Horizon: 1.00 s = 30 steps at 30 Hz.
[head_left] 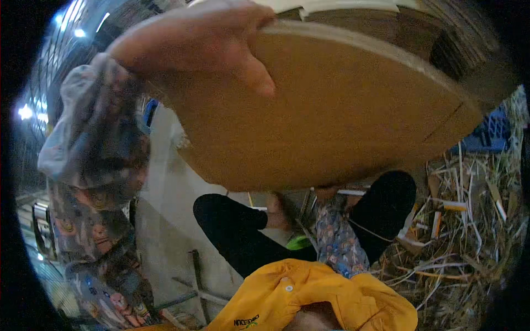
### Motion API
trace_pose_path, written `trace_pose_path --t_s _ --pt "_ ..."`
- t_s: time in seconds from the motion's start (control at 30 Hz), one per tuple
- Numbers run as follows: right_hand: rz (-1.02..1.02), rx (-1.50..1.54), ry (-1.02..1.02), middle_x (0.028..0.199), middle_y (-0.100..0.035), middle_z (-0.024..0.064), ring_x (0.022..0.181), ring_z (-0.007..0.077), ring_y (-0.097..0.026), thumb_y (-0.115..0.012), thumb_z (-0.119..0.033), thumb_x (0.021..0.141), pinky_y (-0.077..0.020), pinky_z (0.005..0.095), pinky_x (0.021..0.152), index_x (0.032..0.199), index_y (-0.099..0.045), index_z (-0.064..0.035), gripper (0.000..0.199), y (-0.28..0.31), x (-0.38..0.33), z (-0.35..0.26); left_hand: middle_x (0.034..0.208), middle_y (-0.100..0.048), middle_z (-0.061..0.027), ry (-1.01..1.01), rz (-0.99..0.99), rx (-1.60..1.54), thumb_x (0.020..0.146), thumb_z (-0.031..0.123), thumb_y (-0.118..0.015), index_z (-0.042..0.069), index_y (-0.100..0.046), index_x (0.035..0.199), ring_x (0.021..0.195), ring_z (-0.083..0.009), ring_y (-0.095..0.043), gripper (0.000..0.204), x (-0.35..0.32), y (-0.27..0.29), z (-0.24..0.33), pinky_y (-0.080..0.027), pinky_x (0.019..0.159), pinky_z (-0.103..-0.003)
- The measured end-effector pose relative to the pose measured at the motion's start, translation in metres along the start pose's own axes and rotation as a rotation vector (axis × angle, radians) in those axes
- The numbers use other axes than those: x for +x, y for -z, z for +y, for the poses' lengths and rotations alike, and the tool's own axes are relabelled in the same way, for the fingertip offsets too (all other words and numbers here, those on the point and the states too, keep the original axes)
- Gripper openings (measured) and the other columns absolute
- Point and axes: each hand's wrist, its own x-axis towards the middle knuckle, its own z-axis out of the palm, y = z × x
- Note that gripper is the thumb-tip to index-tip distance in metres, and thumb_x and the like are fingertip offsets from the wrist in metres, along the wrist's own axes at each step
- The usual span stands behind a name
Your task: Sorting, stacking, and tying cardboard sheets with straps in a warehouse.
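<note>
A broad brown cardboard sheet (331, 110) stands tilted up in front of me, with a pale thick upper edge. My left hand (215, 47) is raised at its upper left corner. The thumb presses flat on the near face, while the fingers go over the top edge and are mostly hidden. Low in the middle, my right hand (326, 194) is at the sheet's bottom edge. Only a bit of it shows there, and its fingers are hidden behind the cardboard. Patterned sleeves cover both of my forearms.
My bent knees in black trousers flank the space under the sheet. Paper and cardboard strips (458, 243) lie heaped on the right. A blue plastic crate (488, 132) is beyond them. Crossed dark bars (199, 292) lie on the grey floor (165, 231), and a green object (299, 243) is between my legs.
</note>
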Motion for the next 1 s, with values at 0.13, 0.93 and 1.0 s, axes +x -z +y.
trace_pose_path --t_s 0.13,0.93,1.0 --pt "0.054 -0.156 0.114 0.092 -0.049 0.0173 0.081 0.029 -0.049 -0.03 -0.067 0.091 -0.0458 0.0482 0.087 0.1 -0.05 -0.0066 0.064 -0.081 0.094 0.008 0.084 -0.064 -0.0199 -0.097 0.182 0.178 0.064 0.049 -0.079 0.0 -0.056 0.105 0.087 -0.0342 -0.064 0.068 -0.016 -0.006 0.01 -0.051 0.075 -0.042" --pt "-0.129 -2.197 0.666 0.151 -0.022 0.0156 0.137 0.0279 -0.025 -0.031 -0.056 0.097 -0.0238 0.046 0.11 0.149 -0.017 -0.0096 0.071 -0.5 0.071 -0.168 0.113 -0.058 -0.0106 0.51 1.064 -1.635 0.07 0.029 -0.073 -0.002 -0.048 0.121 0.101 -0.0236 -0.056 0.065 -0.221 -0.367 -0.092 -0.046 0.086 -0.038" --pt "0.174 -2.257 0.492 0.152 -0.021 0.0135 0.137 0.0275 -0.024 -0.031 -0.055 0.097 -0.0239 0.0445 0.11 0.149 -0.015 -0.0104 0.07 -0.496 0.06 -0.206 0.117 -0.056 -0.0115 0.481 1.143 -1.665 0.072 0.028 -0.07 -0.003 -0.045 0.124 0.105 -0.0238 -0.055 0.065 -0.163 -0.362 -0.066 -0.045 0.088 -0.039"
